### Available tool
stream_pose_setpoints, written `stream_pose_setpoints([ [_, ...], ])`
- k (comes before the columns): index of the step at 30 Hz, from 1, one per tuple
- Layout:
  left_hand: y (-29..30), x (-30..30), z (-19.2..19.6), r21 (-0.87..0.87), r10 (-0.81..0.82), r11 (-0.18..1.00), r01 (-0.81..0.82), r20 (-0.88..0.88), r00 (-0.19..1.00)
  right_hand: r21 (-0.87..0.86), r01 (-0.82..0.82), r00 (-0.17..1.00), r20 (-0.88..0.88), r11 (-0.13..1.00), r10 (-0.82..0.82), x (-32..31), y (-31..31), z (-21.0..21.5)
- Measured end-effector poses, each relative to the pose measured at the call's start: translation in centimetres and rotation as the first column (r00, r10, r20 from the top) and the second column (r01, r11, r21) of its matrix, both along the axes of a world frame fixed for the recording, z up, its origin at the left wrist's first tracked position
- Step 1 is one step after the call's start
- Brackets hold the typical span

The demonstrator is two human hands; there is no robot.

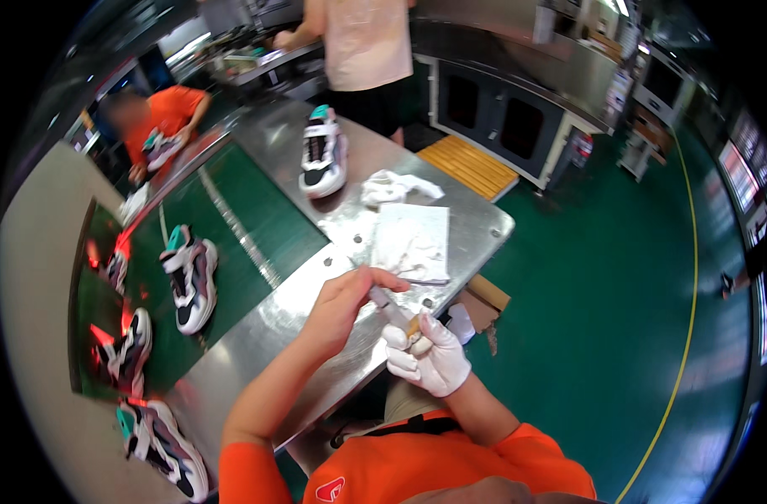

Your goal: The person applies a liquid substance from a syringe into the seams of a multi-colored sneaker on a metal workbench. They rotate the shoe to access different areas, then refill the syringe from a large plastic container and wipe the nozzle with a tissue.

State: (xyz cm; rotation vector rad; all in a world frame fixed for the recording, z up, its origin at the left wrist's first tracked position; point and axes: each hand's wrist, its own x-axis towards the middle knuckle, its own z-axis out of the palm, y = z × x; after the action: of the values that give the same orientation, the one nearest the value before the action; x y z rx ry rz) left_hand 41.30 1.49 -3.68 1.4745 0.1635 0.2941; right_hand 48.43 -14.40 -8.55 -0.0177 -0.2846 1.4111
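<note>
While over table edge: left hand grip clamped on thin tool | gloved right hand grip clamped on small tan piece | cloth near

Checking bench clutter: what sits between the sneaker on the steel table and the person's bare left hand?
In the head view, a crumpled white rag and a flat white cloth lie on the steel table between the sneaker and the left hand.
</note>
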Motion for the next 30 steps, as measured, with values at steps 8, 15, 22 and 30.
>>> stream_pose_setpoints([
  [8,1.5,0.6,-2.4,-0.141,0.051,0.988,-0.066,-0.106,0.993,-0.349,0.591,0.623,0.770,0.727,-0.136,0.1,2.3,-0.9],
  [15,5.9,5.4,-3.4,-0.012,0.249,0.968,-0.251,-0.102,0.963,-0.046,0.840,0.059,0.998,0.540,-0.007,0.8,3.2,-3.7],
  [22,11.2,10.8,-3.7,0.949,0.545,0.141,0.283,-0.313,0.778,-0.028,0.872,0.020,1.000,0.489,0.022,2.1,2.4,-1.5],
  [30,13.2,9.5,-2.7,0.974,0.477,0.225,0.023,-0.131,0.869,-0.185,0.877,0.231,0.971,0.443,-0.052,2.7,1.9,-3.2],
])
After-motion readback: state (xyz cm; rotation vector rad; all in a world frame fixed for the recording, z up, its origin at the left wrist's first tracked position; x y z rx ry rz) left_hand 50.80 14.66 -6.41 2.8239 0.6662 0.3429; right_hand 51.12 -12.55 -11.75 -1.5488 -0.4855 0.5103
